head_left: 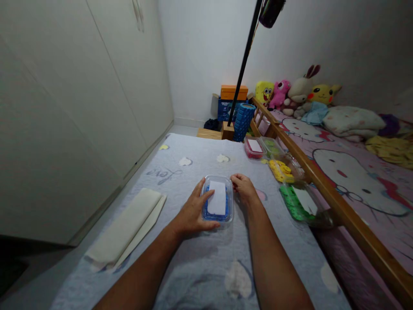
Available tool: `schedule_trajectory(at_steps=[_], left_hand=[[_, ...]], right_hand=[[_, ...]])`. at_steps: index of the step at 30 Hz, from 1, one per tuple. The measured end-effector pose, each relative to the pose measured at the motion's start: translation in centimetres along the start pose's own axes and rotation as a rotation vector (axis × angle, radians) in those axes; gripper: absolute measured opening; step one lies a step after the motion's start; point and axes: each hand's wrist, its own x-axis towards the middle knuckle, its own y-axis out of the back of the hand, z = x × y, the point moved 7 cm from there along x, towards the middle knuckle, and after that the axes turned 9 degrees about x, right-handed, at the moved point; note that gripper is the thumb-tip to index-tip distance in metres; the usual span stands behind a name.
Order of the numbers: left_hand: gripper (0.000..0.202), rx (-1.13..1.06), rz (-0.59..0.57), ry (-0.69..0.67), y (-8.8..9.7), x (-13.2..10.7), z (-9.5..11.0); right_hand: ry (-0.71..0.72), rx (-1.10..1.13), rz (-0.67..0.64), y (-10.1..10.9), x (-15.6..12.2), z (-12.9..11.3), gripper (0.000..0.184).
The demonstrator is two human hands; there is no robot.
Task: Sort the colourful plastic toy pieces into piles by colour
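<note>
A small clear plastic box [229, 189] with blue contents and a white card on top lies on the grey blanket [193, 258] in front of me. My left hand [192, 212] rests on the box's left side, thumb stretched across its lid, fingers curled round its near edge. My right hand [243, 187] is closed in a pinch at the box's right rim.
More clear boxes line the wooden bed rail [325, 181]: red [254, 148], yellow [281, 169], green [298, 202]. A folded cream cloth [127, 226] lies at left. A black pole [243, 64], blue roller [242, 121], stacked boxes and plush toys [298, 92] stand beyond.
</note>
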Motion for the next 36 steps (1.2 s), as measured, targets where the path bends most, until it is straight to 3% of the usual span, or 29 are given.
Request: schedule_trajectory(at_steps=[4,12,36], left_hand=[[0.102,0.007,-0.016,-0.003,-0.1,0.0,-0.1],[0.104,-0.013,-0.017,-0.001,-0.2,0.0,-0.3],[0.104,-0.016,-0.016,-0.008,-0.4,0.1,-0.6]], right_hand=[[-0.135,0.191,-0.064,-0.2,-0.3,0.8,0.028],[-0.226,0.354,-0.093,-0.6,-0.5,1.3,0.031],[-0.274,0.482,-0.141,-1.0,-0.5,1.6,0.026]])
